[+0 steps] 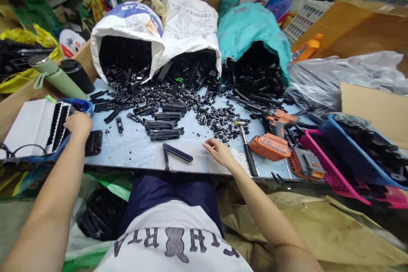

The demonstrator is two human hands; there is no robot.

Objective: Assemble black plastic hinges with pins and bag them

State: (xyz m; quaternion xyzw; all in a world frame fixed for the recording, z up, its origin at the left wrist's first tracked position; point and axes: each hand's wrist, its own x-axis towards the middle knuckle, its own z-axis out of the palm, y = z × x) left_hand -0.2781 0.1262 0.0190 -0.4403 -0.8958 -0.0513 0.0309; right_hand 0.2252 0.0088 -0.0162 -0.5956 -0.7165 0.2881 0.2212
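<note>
My left hand (79,123) reaches to the blue basket (65,139) at the left, beside a row of black toothed-looking parts (57,125); its fingertips are hidden, so any grip does not show. My right hand (219,151) hovers over or rests on the table's front part, fingers loosely stretched with nothing visible in them. Left of it lies a black folding arm-like part (178,152), its two bars joined at an angle. Behind that, several similar folded black parts (165,134) are stacked in a row. A hammer (248,153) lies just right of my right hand.
Three sacks, two white (127,17) (191,21) and one teal (251,29), spill black parts along the back. Screws with black heads (219,121) lie mid-table. An orange cordless drill (276,129), a spare battery (306,163) and a pink basket (331,170) are at the right.
</note>
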